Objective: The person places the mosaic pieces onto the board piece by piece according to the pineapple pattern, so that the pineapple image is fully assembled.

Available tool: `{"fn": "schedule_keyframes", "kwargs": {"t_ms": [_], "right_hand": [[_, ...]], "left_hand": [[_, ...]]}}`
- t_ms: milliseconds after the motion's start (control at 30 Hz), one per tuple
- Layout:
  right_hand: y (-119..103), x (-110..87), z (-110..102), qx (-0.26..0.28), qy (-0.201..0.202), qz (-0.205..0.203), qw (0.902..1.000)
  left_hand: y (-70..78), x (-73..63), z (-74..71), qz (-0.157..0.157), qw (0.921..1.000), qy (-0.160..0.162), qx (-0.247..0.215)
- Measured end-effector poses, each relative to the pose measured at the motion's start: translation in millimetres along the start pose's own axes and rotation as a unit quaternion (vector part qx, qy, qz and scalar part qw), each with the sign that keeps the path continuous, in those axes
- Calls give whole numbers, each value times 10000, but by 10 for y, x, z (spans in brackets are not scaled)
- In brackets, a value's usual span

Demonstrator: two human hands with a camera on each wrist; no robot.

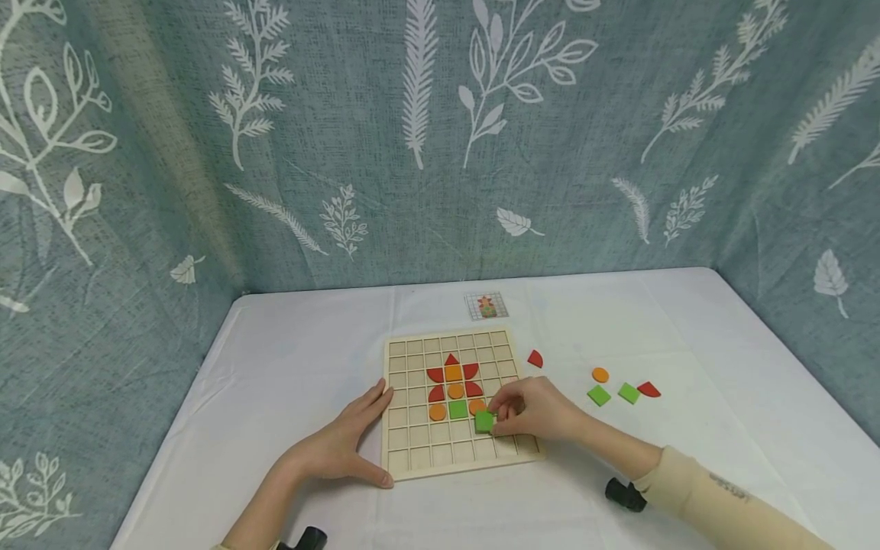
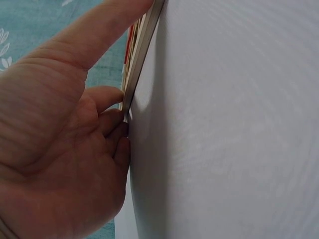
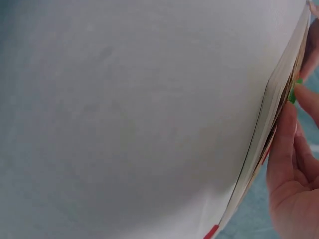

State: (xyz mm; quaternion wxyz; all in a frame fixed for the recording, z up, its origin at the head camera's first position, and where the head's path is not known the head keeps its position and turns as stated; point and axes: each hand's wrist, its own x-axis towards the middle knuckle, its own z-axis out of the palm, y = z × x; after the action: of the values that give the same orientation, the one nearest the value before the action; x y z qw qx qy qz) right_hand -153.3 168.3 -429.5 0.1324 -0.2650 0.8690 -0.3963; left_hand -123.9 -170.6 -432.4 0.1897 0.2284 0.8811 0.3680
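Observation:
A wooden grid board (image 1: 412, 463) lies on the table, bearing several red pieces, an orange square (image 1: 453, 373), orange circles and a green square tile (image 1: 457, 410). My right hand (image 1: 539, 410) is over the board's lower right part and pinches another green square tile (image 1: 484, 422) between thumb and fingers. That tile also shows at the fingertips in the right wrist view, as a green sliver (image 3: 292, 94). At the board's left edge rests my left hand (image 1: 338, 444), fingers extended, its thumb by the near left corner. The left wrist view shows the thumb and fingers (image 2: 107, 97) touching the board's side.
Right of the board lie a red quarter-circle (image 1: 535, 358), an orange circle (image 1: 600, 375), two green squares (image 1: 599, 395) and another red piece (image 1: 649, 389). A small pattern card (image 1: 486, 306) sits behind the board. Patterned cloth (image 1: 412, 214) hangs around the white table (image 1: 309, 344).

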Motion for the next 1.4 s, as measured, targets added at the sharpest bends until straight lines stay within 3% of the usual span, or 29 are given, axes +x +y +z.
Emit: {"fn": "schedule_keyframes", "kwargs": {"t_ms": [300,600,733,1033,1400], "right_hand": [[-6,2,67,-150,-37,-355,9993],[-25,-22,56,-127,-13,-389,9992],[-32,-34,23,-102,80,-204,9997],[94,-78,-180,-6,686,490,9964],[479,-433,-701,-544,1308,1234,9822]], "left_hand": [[4,-5,-4,79,10000,-17,-21],[5,-13,-9,120,9999,-30,-41],[7,-13,-10,117,9999,-27,-25],[10,-9,-8,76,10000,-37,-37],[-10,-2,1,90,10000,-32,2]]}}
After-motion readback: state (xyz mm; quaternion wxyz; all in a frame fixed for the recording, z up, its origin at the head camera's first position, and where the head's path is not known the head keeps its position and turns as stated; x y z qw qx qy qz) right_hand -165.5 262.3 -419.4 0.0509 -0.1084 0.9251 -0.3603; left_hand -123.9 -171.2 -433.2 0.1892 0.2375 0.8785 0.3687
